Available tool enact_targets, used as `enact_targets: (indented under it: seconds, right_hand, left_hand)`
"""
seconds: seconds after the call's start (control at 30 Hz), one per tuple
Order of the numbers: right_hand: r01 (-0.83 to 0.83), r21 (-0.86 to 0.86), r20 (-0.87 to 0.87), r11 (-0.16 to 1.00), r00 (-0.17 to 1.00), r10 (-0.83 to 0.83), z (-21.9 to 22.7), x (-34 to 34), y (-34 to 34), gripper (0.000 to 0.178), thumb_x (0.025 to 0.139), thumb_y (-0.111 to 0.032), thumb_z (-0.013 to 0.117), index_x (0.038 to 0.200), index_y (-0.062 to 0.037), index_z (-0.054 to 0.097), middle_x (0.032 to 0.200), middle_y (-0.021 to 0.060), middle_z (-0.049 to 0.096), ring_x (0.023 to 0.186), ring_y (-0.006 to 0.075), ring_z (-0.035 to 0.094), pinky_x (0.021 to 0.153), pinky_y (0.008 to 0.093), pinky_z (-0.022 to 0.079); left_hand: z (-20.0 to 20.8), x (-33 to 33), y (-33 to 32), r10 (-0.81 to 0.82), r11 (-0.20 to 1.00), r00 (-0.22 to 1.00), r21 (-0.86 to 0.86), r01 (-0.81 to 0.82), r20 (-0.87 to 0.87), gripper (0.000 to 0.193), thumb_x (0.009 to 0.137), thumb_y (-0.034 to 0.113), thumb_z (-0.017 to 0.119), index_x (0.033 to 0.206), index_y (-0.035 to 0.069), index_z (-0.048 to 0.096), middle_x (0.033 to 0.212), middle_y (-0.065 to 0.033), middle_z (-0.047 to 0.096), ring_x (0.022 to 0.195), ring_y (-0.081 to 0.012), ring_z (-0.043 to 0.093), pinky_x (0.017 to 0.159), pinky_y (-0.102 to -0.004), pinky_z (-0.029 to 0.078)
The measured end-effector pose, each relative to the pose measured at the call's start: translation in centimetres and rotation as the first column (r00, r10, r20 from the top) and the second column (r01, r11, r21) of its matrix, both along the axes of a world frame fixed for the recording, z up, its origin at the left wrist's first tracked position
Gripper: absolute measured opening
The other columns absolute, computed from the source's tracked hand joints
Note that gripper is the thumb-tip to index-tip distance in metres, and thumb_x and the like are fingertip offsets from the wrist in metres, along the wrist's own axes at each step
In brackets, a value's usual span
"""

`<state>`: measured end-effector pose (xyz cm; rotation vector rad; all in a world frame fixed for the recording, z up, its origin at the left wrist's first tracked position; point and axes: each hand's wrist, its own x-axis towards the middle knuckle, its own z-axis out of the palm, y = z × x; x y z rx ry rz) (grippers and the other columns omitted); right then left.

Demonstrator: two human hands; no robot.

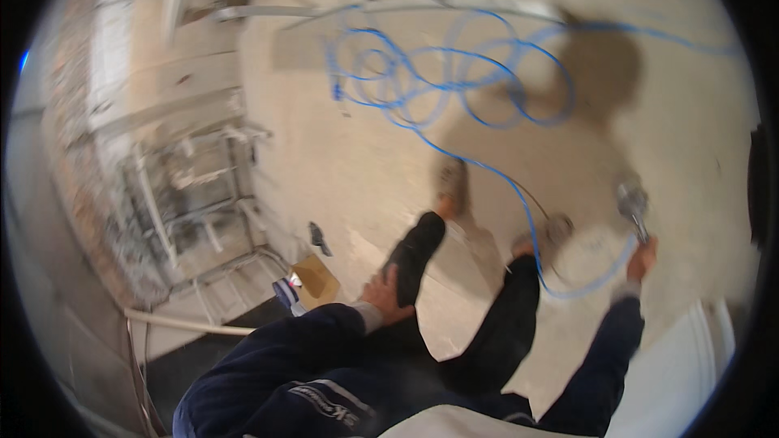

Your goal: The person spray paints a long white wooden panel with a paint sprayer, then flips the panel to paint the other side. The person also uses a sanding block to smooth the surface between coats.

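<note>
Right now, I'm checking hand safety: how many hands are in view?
2: the left hand on the left leg, the right hand holding a silver tool.

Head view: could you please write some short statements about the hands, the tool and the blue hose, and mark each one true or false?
1. The right hand holds a silvery tool. True.
2. The left hand rests on the person's left leg. True.
3. The blue hose lies in one straight line. False: part of it lies in loops on the floor.
4. Both hands grip the tool together. False: only the right hand is on it.
5. The looped part of the hose lies beyond the feet, toward the top of the view. True.
</note>
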<state>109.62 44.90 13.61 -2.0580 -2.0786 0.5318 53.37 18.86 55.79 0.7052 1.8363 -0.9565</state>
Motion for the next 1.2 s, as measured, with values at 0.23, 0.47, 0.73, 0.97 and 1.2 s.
enact_targets:
  seconds: [0.23, 0.47, 0.73, 0.97, 1.2]
  right_hand:
    - [0.2, -0.491, 0.172, 0.848, 0.976, -0.131, 6.6, -5.2, 5.5, 0.027, 0.097, -0.004, 0.058, 0.124, -0.0007, 0.055, 0.11, 0.0268, 0.068, 0.105, 0.0431, 0.066, 0.087, 0.0495, 0.049]
    - [0.222, -0.469, 0.299, 0.855, 0.951, -0.083, 11.2, -7.9, 4.7, 0.074, 0.088, -0.014, 0.074, 0.152, -0.0029, 0.039, 0.136, 0.0259, 0.06, 0.126, 0.0405, 0.059, 0.104, 0.0463, 0.049]
    - [0.239, -0.622, 0.201, 0.745, 0.969, -0.143, 22.9, -15.1, -3.9, 0.065, 0.085, -0.03, 0.083, 0.133, 0.008, 0.06, 0.13, 0.0254, 0.065, 0.125, 0.0368, 0.06, 0.11, 0.0391, 0.045]
    - [0.364, -0.769, 0.07, 0.526, 0.865, -0.497, 39.0, -30.1, -10.7, 0.043, 0.095, -0.044, 0.066, 0.093, -0.001, 0.071, 0.069, 0.0065, 0.064, 0.053, 0.0183, 0.058, 0.046, 0.0373, 0.048]
    - [-0.16, -0.761, -0.141, 0.629, 0.987, 0.081, 49.9, -56.4, -5.4, 0.075, 0.101, -0.067, 0.04, 0.089, -0.0009, 0.075, 0.079, 0.0118, 0.073, 0.076, 0.0218, 0.068, 0.072, 0.0391, 0.05]
  left_hand:
    - [1.0, -1.9, 0.7, 0.004, 1.0, 0.999, 0.01, -0.005, 0.046, 0.121, 0.08, 0.06, 0.072, 0.161, 0.001, 0.005, 0.157, -0.0354, 0.025, 0.144, -0.0498, 0.033, 0.116, -0.0549, 0.032]
    - [2.5, -4.2, -0.2, 0.071, 0.995, 0.994, 0.062, -0.077, 0.088, 0.12, 0.081, 0.06, 0.071, 0.162, 0.002, 0.004, 0.157, -0.0359, 0.027, 0.144, -0.0505, 0.033, 0.116, -0.0562, 0.032]
    - [0.7, -12.2, -9.9, 0.567, 0.763, 0.791, 0.215, -0.61, 0.23, 0.1, 0.089, 0.069, 0.058, 0.161, 0.009, 0.023, 0.157, -0.0264, 0.04, 0.145, -0.0411, 0.041, 0.118, -0.0482, 0.035]
    - [1.1, -27.2, -16.2, 0.924, -0.095, -0.021, 0.177, -0.98, 0.383, 0.066, 0.106, 0.055, 0.038, 0.15, 0.007, 0.049, 0.14, -0.0135, 0.062, 0.127, -0.0317, 0.059, 0.107, -0.0471, 0.045]
    - [8.3, -40.2, -17.4, 0.644, -0.666, -0.484, 0.123, -0.736, 0.592, 0.069, 0.107, 0.059, 0.033, 0.154, 0.01, 0.043, 0.15, -0.0158, 0.054, 0.128, -0.0341, 0.059, 0.105, -0.0514, 0.048]
